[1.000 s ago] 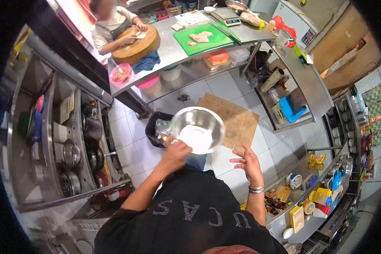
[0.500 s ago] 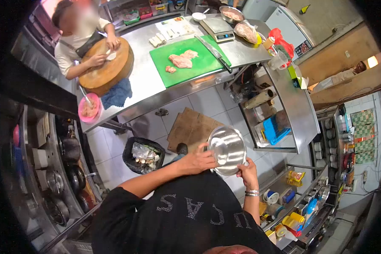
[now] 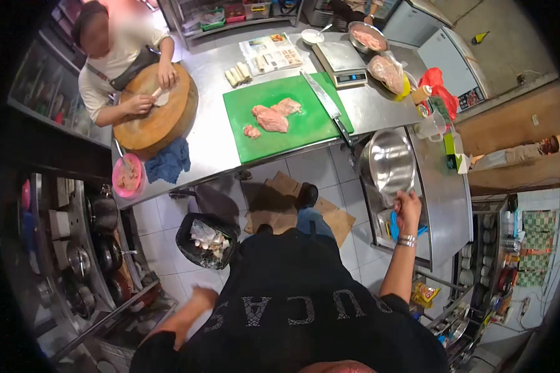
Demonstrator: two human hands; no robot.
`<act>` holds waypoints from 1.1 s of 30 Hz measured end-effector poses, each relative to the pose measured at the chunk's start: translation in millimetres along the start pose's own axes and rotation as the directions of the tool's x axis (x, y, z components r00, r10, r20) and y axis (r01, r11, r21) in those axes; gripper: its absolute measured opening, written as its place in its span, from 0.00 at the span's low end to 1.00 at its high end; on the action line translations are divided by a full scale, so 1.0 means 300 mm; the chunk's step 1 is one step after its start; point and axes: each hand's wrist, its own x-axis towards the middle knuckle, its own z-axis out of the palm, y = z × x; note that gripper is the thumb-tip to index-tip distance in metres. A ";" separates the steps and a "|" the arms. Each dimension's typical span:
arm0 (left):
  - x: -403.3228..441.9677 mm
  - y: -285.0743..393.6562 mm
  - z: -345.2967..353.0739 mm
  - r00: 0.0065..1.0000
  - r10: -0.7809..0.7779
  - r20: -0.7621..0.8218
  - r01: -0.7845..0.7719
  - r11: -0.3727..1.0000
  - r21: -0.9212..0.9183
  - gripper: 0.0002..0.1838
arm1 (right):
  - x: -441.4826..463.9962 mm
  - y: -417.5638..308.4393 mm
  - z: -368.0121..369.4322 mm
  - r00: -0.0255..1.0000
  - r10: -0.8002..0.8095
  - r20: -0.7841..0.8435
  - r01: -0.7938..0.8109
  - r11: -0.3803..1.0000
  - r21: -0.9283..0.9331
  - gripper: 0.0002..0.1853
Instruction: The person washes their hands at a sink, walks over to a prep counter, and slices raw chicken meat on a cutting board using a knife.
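A shiny steel bowl [image 3: 389,160] is tilted with its inside toward me, off the front edge of the steel table. My right hand [image 3: 407,208] grips the bowl by its near rim; a metal bracelet is on that wrist. My left hand [image 3: 200,300] hangs low beside my body, apart from the bowl, its fingers smeared by motion. On the table a green cutting board [image 3: 249,146] carries raw meat pieces [image 3: 274,118]. A large knife [image 3: 323,99] with a black handle lies across the board's right side, its handle jutting past the edge.
At the left, another person works at a round wooden block [image 3: 183,112] beside a pink bowl [image 3: 123,186] and blue cloth [image 3: 168,161]. A scale [image 3: 348,78] and a bagged lump of meat [image 3: 386,73] stand at the back right. A lined bin [image 3: 190,252] and flattened cardboard [image 3: 336,217] are on the floor.
My left hand has let go of the bowl and dropped down to the left. My right hand has carried the bowl up and right, nearer the table. My body has moved closer to the table.
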 end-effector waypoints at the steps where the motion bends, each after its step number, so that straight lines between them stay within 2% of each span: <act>1: -0.008 0.056 0.006 0.997 0.043 0.058 -0.038 0.994 -0.100 0.14 | 0.078 -0.055 0.053 1.000 0.012 -0.009 -0.012 0.999 0.043 0.10; 4: 0.025 0.206 -0.076 1.000 -0.015 0.027 0.025 0.906 -0.423 0.14 | 0.358 -0.182 0.186 0.995 0.000 0.103 -0.001 1.000 0.005 0.12; 5: 0.038 0.251 -0.118 0.999 -0.049 0.017 0.051 0.873 -0.485 0.13 | 0.436 -0.214 0.244 0.993 -0.016 0.120 0.008 0.998 0.064 0.12; 6: 0.055 0.296 -0.164 0.996 -0.085 0.005 0.074 0.836 -0.544 0.13 | 0.516 -0.244 0.292 0.990 -0.029 0.136 0.013 0.992 0.122 0.12; 12: 0.105 0.550 -0.412 0.971 -0.239 -0.002 0.156 0.642 -0.751 0.13 | 0.983 -0.364 0.568 0.947 0.009 0.322 -0.042 0.994 0.097 0.11; 16: 0.118 0.692 -0.532 0.957 -0.290 0.027 0.191 0.555 -0.809 0.13 | 1.193 -0.404 0.751 0.920 0.040 0.389 -0.044 0.999 0.002 0.12; 22: 0.102 0.834 -0.632 0.944 -0.321 0.074 0.232 0.489 -0.841 0.13 | 1.344 -0.409 0.946 0.893 -0.042 0.448 -0.020 0.991 0.133 0.15; 24: 0.107 0.850 -0.654 0.942 -0.328 0.077 0.235 0.477 -0.847 0.13 | 1.365 -0.408 0.996 0.906 0.010 0.423 -0.056 0.994 0.096 0.19; 26: 0.109 0.869 -0.673 0.942 -0.326 0.075 0.231 0.474 -0.849 0.13 | 1.386 -0.385 1.023 0.911 -0.037 0.410 -0.030 0.987 0.156 0.22; 27: 0.111 0.873 -0.681 0.943 -0.326 0.070 0.227 0.474 -0.851 0.14 | 1.399 -0.388 1.032 0.905 -0.033 0.424 -0.009 0.995 0.097 0.23; 28: 0.118 0.874 -0.688 0.943 -0.325 0.070 0.227 0.475 -0.850 0.14 | 1.404 -0.383 1.046 0.910 -0.051 0.411 -0.001 0.992 0.125 0.24; 30: 0.124 0.877 -0.697 0.947 -0.313 0.066 0.218 0.479 -0.851 0.14 | 1.429 -0.371 1.053 0.884 -0.058 0.464 -0.036 0.981 0.192 0.26; 31: 0.129 0.870 -0.701 0.951 -0.304 0.059 0.206 0.482 -0.852 0.14 | 1.446 -0.354 1.055 0.858 -0.046 0.512 -0.107 0.958 0.265 0.28; 32: 0.141 0.853 -0.717 0.953 -0.299 0.052 0.200 0.488 -0.850 0.14 | 1.461 -0.341 1.061 0.856 -0.026 0.516 -0.134 0.953 0.271 0.29; 33: 0.142 0.843 -0.726 0.957 -0.285 0.048 0.191 0.501 -0.844 0.14 | 1.415 -0.370 1.033 0.869 0.022 0.495 -0.129 0.974 0.184 0.31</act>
